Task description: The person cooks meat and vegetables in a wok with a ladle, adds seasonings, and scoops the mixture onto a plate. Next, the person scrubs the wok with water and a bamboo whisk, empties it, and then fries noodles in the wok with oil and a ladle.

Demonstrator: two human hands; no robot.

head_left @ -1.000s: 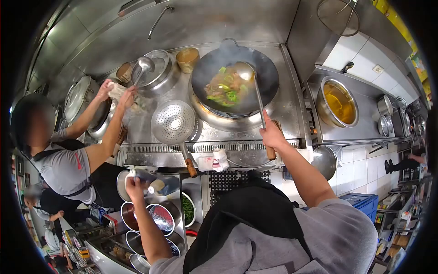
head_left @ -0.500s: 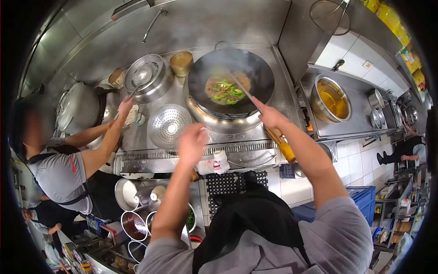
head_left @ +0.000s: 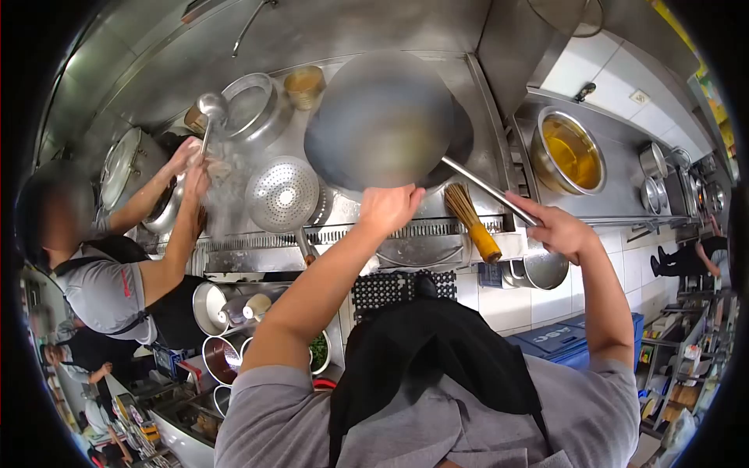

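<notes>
My left hand point(head_left: 390, 209) is closed at the near rim of the dark wok point(head_left: 328, 148), and seems to grip it. Haze or blur covers most of the wok, so its contents cannot be made out. My right hand point(head_left: 555, 232) is wrapped round the long metal handle of a cooking utensil point(head_left: 485, 187). Its far end reaches the wok's right side, where its head is hidden. Between my hands, a bamboo wok brush point(head_left: 472, 222) with a yellow-wrapped end leans at the stove's front. To the left sits a perforated metal strainer point(head_left: 282, 195).
At my left a co-worker holds a ladle point(head_left: 209, 117) amid steam. A metal pot point(head_left: 253, 105) and a tin point(head_left: 304, 82) stand behind the strainer. A bowl of yellow oil point(head_left: 573, 160) is on the right counter. A blue bin point(head_left: 562, 339) stands low right.
My left hand has moved from the stove's front to the wok rim. My right hand has drawn the utensil back, right and down. The green food is now obscured. The co-worker's ladle has risen.
</notes>
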